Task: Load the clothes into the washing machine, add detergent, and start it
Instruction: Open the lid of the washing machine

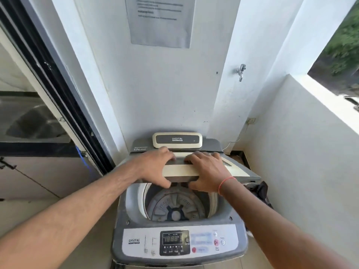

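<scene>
A grey top-loading washing machine (124,214) stands in front of me against the white wall. Its folding lid (180,169) is half raised and tilted over the back of the opening. My left hand (155,167) and my right hand (207,171) both grip the lid's front edge, fingers on top, thumbs beneath. Below the lid the drum (176,206) lies bare, with only the pulsator at its bottom. The control panel (174,242) at the near edge shows a lit digit display. A dark heap, probably clothes (260,193), lies beside the machine on its right.
A water tap (241,71) sticks out of the wall above right of the machine. A paper notice (160,22) hangs on the wall. A dark-framed sliding glass door (58,90) runs along the left. A low white parapet wall (303,152) closes in the right side.
</scene>
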